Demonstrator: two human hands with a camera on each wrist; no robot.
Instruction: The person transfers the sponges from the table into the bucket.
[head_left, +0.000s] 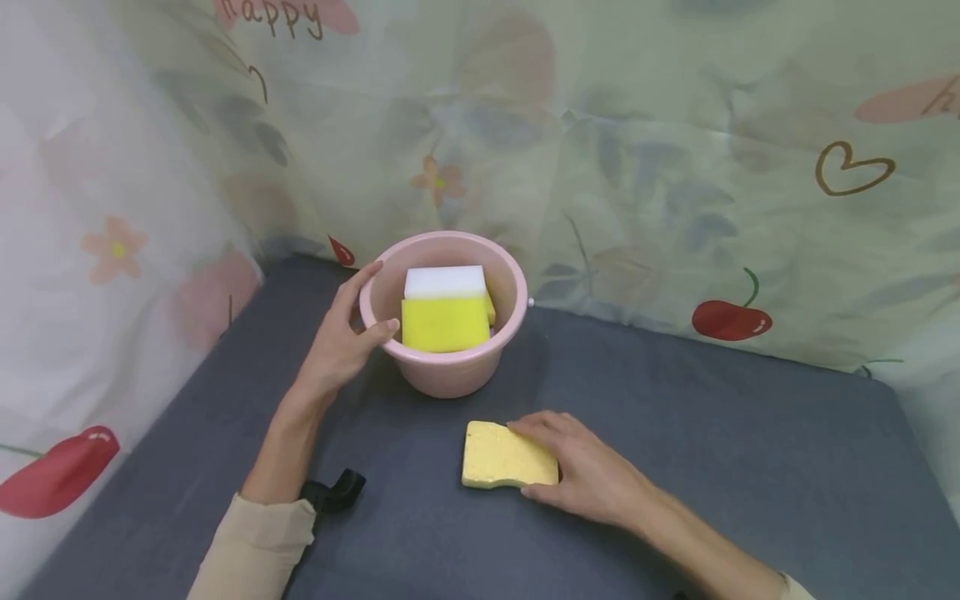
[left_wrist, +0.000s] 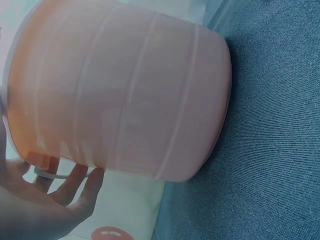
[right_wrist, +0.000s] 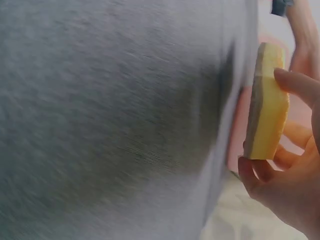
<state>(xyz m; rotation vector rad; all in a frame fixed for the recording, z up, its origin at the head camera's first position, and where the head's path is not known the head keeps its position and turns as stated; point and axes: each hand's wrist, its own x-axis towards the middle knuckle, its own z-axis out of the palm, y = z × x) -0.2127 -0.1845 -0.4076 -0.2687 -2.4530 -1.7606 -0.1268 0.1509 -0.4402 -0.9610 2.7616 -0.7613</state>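
Observation:
A pale yellow sponge [head_left: 501,455] with a notched side is pinched between the thumb and fingers of my right hand [head_left: 581,467], in front of the pink bucket. In the right wrist view the sponge [right_wrist: 270,105] shows a darker layer along one face and appears raised off the cloth. My left hand [head_left: 341,333] grips the left rim of the pink bucket [head_left: 450,379], thumb over the near edge and fingers along the outside. Inside the bucket lie a bright yellow sponge [head_left: 446,325] and a white block [head_left: 445,282], with another yellow piece partly hidden behind them.
A dark grey cloth [head_left: 675,433] covers the surface under the bucket. Behind and to the left hangs a printed curtain [head_left: 637,167] with flowers, cherries and a heart. A black strap [head_left: 333,493] is on my left wrist.

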